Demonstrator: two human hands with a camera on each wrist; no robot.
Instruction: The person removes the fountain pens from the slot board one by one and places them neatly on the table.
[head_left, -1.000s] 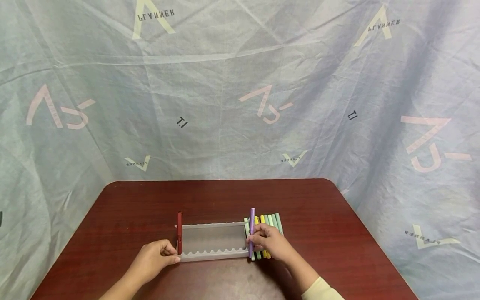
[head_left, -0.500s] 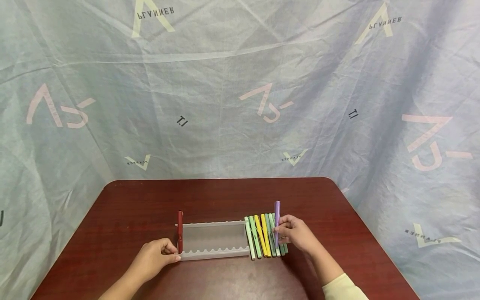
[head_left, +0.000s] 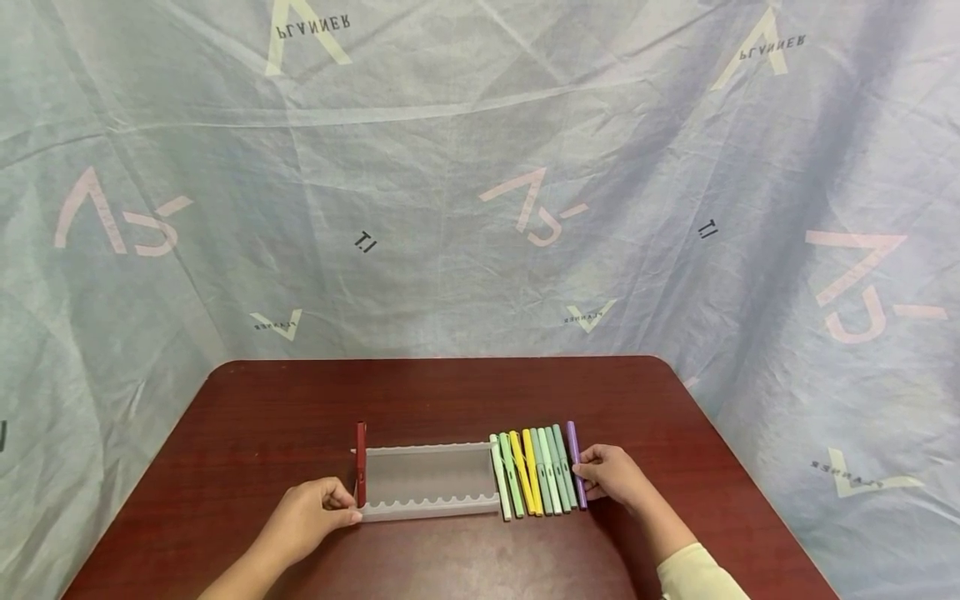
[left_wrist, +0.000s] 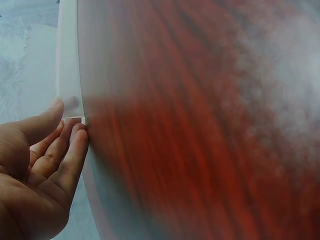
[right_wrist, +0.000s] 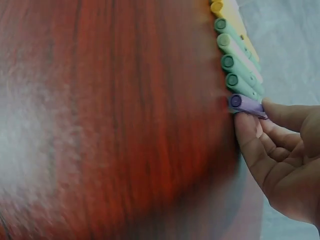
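Note:
My right hand (head_left: 611, 475) pinches a purple pen (head_left: 577, 467) at the right end of a row of pens. In the right wrist view the thumb and fingers lie on either side of the purple pen (right_wrist: 247, 104), beside a green pen (right_wrist: 242, 82). At the near left corner of a pale, notched pen tray (head_left: 431, 506), my left hand (head_left: 311, 512) holds the rim. The left wrist view has thumb and fingers about the tray's end (left_wrist: 70, 75). A dark red pen (head_left: 361, 467) lies across the tray's left end.
Pale green pens (head_left: 512, 475), yellow pens (head_left: 531, 475) and grey-green pens (head_left: 561, 467) lie side by side, right of the tray. All rest on a dark red wooden table (head_left: 435, 400). A grey printed cloth (head_left: 442, 275) hangs behind and at both sides.
My right hand has carried the purple pen rightward from the tray's right end, over the row, and down to the row's right side. The left hand stays at the tray corner.

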